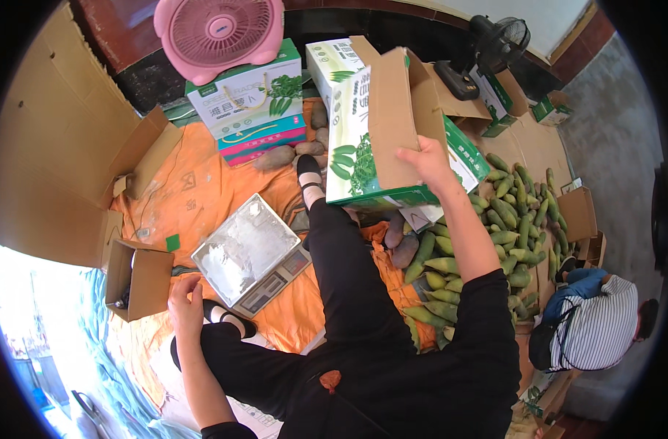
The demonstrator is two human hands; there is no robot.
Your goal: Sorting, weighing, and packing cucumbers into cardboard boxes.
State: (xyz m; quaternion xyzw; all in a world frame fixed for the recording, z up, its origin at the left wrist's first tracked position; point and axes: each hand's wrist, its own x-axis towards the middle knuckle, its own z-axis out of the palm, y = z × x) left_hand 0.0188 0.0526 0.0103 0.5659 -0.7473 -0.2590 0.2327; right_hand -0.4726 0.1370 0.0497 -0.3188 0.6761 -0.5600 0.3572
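Observation:
My right hand (426, 162) grips the cardboard edge of an open white and green carton (356, 157) printed with green vegetables. The carton is tilted above my outstretched leg, and its inside is mostly hidden. Beside it on the right lies a big heap of long green radishes (504, 212). My left hand (185, 294) hangs with loosely bent fingers and nothing visible in them, between a small open cardboard box (140, 282) and a weighing scale (246, 249) with a worn, whitish metal pan.
An orange sheet (169, 175) covers the floor. A pink fan (220, 33) stands on stacked cartons (253, 99) at the back, with brownish oblong roots (274, 158) next to them. A black fan (495, 51) is at the far right. Another person (597, 322) in a striped top bends at the right.

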